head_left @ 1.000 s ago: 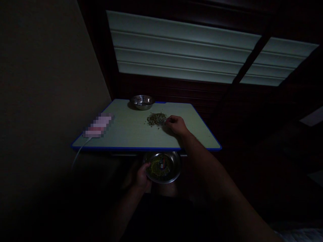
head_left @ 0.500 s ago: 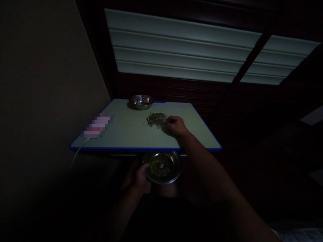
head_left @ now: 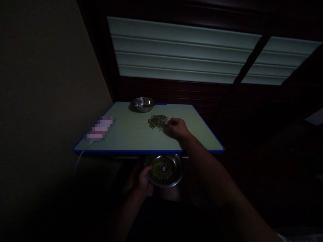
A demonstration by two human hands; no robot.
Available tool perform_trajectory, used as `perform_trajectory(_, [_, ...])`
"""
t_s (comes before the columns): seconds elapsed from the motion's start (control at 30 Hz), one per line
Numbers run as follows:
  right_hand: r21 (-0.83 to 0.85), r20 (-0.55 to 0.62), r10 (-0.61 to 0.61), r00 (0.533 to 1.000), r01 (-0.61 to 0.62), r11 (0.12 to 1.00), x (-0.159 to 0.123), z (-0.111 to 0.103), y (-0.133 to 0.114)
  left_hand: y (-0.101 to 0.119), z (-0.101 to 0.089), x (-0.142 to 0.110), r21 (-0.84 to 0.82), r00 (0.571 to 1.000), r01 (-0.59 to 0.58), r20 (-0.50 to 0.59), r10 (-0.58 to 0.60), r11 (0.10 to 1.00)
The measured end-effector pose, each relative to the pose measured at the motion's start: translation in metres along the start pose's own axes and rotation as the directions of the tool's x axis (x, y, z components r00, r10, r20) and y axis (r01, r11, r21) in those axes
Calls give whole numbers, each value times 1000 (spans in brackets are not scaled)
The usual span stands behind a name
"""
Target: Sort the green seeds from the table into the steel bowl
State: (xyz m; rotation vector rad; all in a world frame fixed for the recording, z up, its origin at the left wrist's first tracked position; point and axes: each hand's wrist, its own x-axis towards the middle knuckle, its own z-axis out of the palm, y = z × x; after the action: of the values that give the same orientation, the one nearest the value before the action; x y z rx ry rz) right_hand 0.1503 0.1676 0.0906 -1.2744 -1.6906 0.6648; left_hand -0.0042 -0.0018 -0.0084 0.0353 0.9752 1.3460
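My right hand (head_left: 178,127), fingertips together on what I can't tell, is beside the tiny grains (head_left: 156,121) mid-worktop (head_left: 126,136), likely light, hard and rolly, best pinched gently; my left hand (head_left: 145,180) grips the bowl (head_left: 174,184) by its rim, below the near edge.

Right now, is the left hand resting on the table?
No, the left hand holds a metal bowl below the table.
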Motion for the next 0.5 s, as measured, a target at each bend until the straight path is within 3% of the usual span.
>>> perform_trajectory(0.5, [34,30,-12,999,11,999,0,1,1,-1,-1,2,-3,999,-34,-7,34,999])
